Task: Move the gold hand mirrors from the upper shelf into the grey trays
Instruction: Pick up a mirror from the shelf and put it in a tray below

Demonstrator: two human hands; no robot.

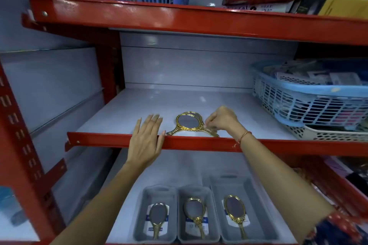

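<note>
Currently gold mirrors (189,123), approx. two stacked, lie at upper shelf (147,139) front edge. Right hand (219,119) fingers pinch the rim at 3 o'clock; left hand (146,137) rests flat, open. Likely light, rigid, glass fragile: grip by handle. Trays (159,191) below hold one each.

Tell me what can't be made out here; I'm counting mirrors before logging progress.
- Head view: the stacked gold mirrors on the shelf overlap, so their count is unclear.
- The right hand covers the handle it pinches.
- Labels under the mirrors in the grey trays are blurred.
- Light blue basket is cut off by the right edge.
</note>
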